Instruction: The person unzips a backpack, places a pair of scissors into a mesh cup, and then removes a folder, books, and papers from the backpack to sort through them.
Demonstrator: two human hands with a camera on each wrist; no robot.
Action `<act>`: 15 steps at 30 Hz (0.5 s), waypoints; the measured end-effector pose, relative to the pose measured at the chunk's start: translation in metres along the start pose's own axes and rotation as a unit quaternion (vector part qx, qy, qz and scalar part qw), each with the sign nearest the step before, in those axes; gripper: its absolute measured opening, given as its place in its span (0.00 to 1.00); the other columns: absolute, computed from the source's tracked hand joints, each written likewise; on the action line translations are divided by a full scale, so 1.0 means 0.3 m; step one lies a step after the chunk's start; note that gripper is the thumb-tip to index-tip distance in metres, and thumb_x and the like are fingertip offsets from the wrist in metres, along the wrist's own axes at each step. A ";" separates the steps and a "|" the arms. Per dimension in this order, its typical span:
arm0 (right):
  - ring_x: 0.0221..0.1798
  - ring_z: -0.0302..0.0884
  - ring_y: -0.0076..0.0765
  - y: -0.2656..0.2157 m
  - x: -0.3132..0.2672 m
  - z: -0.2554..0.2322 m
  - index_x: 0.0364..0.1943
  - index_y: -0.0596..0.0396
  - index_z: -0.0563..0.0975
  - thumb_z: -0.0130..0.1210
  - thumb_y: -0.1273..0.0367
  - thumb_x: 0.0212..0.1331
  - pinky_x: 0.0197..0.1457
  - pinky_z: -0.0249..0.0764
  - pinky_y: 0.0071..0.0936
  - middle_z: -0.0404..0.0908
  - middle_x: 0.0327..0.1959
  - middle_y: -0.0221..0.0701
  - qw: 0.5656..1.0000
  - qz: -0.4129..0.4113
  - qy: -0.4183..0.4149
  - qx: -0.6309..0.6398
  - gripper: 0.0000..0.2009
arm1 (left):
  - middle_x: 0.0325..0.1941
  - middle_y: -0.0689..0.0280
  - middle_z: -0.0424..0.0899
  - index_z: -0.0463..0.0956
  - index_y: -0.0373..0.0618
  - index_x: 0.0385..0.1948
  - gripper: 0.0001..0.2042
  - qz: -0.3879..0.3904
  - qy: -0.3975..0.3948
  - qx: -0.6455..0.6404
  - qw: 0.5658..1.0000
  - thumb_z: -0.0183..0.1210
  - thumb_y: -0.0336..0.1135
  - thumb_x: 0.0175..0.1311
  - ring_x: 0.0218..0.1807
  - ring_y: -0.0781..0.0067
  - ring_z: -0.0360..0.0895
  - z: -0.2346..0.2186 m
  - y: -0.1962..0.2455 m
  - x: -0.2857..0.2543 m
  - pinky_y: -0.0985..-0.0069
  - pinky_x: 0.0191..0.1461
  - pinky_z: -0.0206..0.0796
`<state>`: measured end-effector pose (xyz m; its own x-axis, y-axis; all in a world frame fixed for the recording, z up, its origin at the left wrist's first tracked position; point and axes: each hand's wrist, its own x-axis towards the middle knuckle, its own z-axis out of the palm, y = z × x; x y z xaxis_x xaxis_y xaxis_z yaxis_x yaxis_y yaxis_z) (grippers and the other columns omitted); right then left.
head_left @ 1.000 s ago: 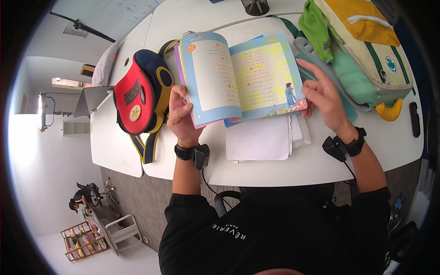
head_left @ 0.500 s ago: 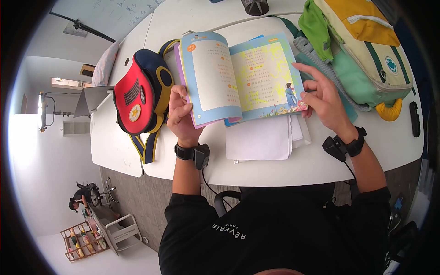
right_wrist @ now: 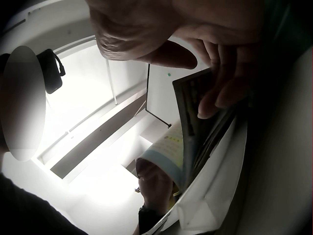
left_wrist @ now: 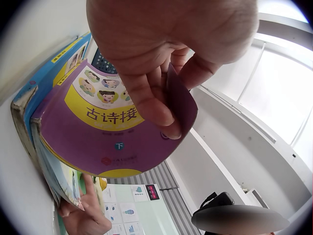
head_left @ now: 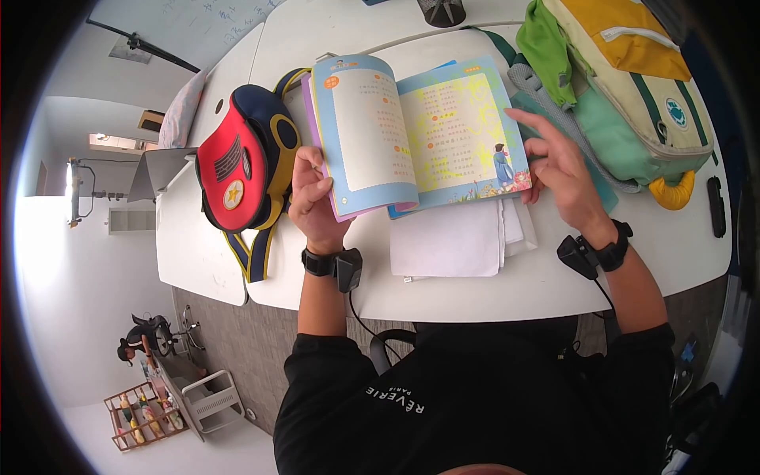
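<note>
An open book (head_left: 368,142) with blue-bordered pages and a purple cover (left_wrist: 122,147) is in front of me, its left half raised and curved. My left hand (head_left: 313,202) grips its lower left edge, with fingers on the cover and the thumb on the page side. At the right edge, my right hand (head_left: 562,170) has its thumb by the page and its other fingers curled beneath, while the index finger reaches along the margin. In the right wrist view the fingers (right_wrist: 222,95) lie against the book's dark underside. A blue book (left_wrist: 54,73) lies beneath it.
White papers (head_left: 447,245) lie below the book on the white table (head_left: 356,297). A red and navy backpack (head_left: 237,170) stands left, a green and cream backpack (head_left: 633,103) right. A black pen-like object (head_left: 716,206) is at far right, and a mesh holder (head_left: 441,12) at the back.
My right index finger has shifted slightly down the page's right margin, and the right thumb has drawn back a little toward the edge. The left hand and book stay nearly still.
</note>
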<state>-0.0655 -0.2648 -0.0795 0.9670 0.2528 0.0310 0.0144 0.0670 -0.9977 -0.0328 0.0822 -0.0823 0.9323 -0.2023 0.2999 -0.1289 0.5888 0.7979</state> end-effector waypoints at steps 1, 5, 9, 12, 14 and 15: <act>0.25 0.75 0.23 0.003 0.001 -0.003 0.69 0.56 0.64 0.44 0.76 0.58 0.29 0.74 0.20 0.79 0.35 0.36 0.999 0.004 -0.009 0.035 0.29 | 0.48 0.53 0.76 0.63 0.45 0.42 0.15 0.000 -0.002 0.000 1.000 0.54 0.26 0.52 0.52 0.54 0.80 0.000 0.000 0.000 0.61 0.55 0.76; 0.26 0.75 0.20 -0.026 0.002 0.001 0.70 0.59 0.62 0.45 0.75 0.58 0.28 0.73 0.17 0.80 0.35 0.35 0.999 0.045 -0.012 0.012 0.30 | 0.48 0.53 0.76 0.63 0.45 0.42 0.15 -0.001 0.003 -0.001 1.000 0.54 0.26 0.52 0.52 0.54 0.79 0.003 -0.001 0.002 0.61 0.56 0.76; 0.26 0.75 0.18 -0.023 0.004 0.027 0.69 0.60 0.63 0.46 0.79 0.56 0.28 0.74 0.16 0.81 0.36 0.35 0.999 0.023 0.010 -0.024 0.30 | 0.49 0.53 0.76 0.63 0.45 0.42 0.15 -0.002 -0.003 -0.002 1.000 0.53 0.26 0.52 0.52 0.53 0.79 -0.007 0.000 0.000 0.60 0.57 0.75; 0.32 0.81 0.24 -0.032 0.006 0.021 0.67 0.59 0.65 0.46 0.82 0.57 0.29 0.77 0.20 0.80 0.35 0.37 0.999 0.039 -0.003 -0.033 0.29 | 0.49 0.53 0.76 0.63 0.45 0.42 0.15 -0.003 -0.002 -0.004 1.000 0.53 0.26 0.52 0.53 0.53 0.79 -0.005 0.000 -0.001 0.60 0.57 0.75; 0.32 0.81 0.24 -0.030 0.006 0.019 0.66 0.58 0.66 0.46 0.81 0.57 0.29 0.77 0.20 0.80 0.35 0.36 0.998 0.041 -0.004 -0.039 0.29 | 0.49 0.53 0.76 0.63 0.45 0.42 0.15 -0.002 0.000 -0.007 1.000 0.53 0.25 0.52 0.53 0.53 0.79 -0.006 0.000 -0.001 0.60 0.57 0.75; 0.32 0.81 0.24 -0.030 0.006 0.019 0.66 0.58 0.66 0.46 0.81 0.57 0.29 0.77 0.20 0.80 0.35 0.36 0.998 0.041 -0.004 -0.039 0.29 | 0.49 0.53 0.76 0.63 0.45 0.42 0.15 -0.002 0.000 -0.004 1.000 0.53 0.25 0.52 0.53 0.53 0.79 -0.008 -0.001 -0.001 0.60 0.57 0.75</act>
<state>-0.0653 -0.2593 -0.0702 0.9636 0.2625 -0.0512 -0.0447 -0.0305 -0.9985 -0.0323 0.0839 -0.0838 0.9328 -0.2048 0.2966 -0.1223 0.5941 0.7950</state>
